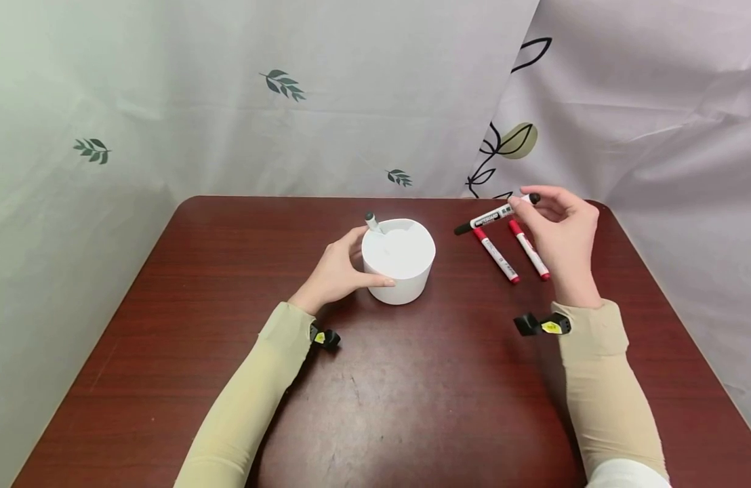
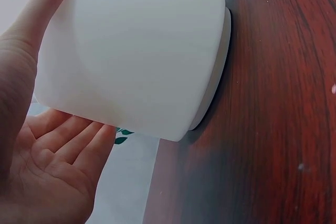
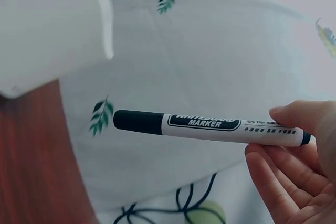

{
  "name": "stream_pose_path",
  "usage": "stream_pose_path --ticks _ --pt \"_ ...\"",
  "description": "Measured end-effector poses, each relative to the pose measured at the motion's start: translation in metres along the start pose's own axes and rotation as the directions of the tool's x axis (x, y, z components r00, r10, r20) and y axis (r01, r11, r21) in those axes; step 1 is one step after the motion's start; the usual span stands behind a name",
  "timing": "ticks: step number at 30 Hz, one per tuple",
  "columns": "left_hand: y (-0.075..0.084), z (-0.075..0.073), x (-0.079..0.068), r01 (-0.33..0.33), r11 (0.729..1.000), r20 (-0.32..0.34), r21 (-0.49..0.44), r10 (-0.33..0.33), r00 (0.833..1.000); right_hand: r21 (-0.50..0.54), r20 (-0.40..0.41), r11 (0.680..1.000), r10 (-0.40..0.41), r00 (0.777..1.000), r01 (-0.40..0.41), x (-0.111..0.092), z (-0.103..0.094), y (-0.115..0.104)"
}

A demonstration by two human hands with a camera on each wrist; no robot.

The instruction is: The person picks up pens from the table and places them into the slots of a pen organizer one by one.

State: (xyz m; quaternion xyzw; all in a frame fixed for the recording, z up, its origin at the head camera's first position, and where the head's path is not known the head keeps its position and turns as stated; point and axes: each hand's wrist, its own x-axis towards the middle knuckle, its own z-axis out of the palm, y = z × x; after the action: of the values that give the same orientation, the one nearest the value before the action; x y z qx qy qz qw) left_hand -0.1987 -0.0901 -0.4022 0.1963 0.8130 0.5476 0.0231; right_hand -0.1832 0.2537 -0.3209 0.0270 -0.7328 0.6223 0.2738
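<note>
My right hand (image 1: 563, 230) pinches a black whiteboard marker (image 3: 205, 129) between thumb and fingers near its rear end, its black cap pointing left toward the container. In the head view this marker is above two red-capped markers, one red marker (image 1: 496, 255) and another red marker (image 1: 530, 251), lying on the table. My left hand (image 1: 339, 270) holds a round white container (image 1: 406, 288) from its left side, thumb across the front and fingers behind. Another black-ended marker (image 1: 372, 221) stands tilted inside the container, its end poking above the rim.
A dark red-brown wooden table (image 1: 412, 386) bears everything. Behind it and at both sides hangs a pale curtain (image 1: 351, 102) with leaf prints. A wrist camera (image 1: 325, 337) is strapped at the left cuff, and another wrist camera (image 1: 543, 325) at the right.
</note>
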Motion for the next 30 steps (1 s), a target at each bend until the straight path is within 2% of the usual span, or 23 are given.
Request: stream_pose_path --ticks 6,11,21,24,30 --pt "0.001 0.0 0.0 -0.003 1.0 0.007 -0.004 0.003 1.0 0.218 0.004 0.976 -0.029 1.0 0.027 0.002 0.016 -0.021" --pt "0.004 -0.001 -0.001 -0.007 1.0 0.014 -0.01 0.008 1.0 0.302 -0.006 0.952 -0.056 0.998 0.055 0.006 0.03 -0.039" --pt "0.001 -0.001 0.0 -0.005 1.0 0.014 0.0 0.005 1.0 0.252 0.053 0.963 -0.116 0.992 0.099 -0.001 0.055 -0.063" --pt "0.001 -0.001 0.0 -0.004 1.0 0.014 0.0 0.004 1.0 0.216 0.093 0.971 -0.126 0.988 0.104 -0.001 0.059 -0.057" --pt "0.003 -0.001 0.0 -0.006 1.0 0.01 0.004 0.006 1.0 0.077 0.194 0.993 -0.103 0.976 0.089 -0.001 0.066 -0.037"
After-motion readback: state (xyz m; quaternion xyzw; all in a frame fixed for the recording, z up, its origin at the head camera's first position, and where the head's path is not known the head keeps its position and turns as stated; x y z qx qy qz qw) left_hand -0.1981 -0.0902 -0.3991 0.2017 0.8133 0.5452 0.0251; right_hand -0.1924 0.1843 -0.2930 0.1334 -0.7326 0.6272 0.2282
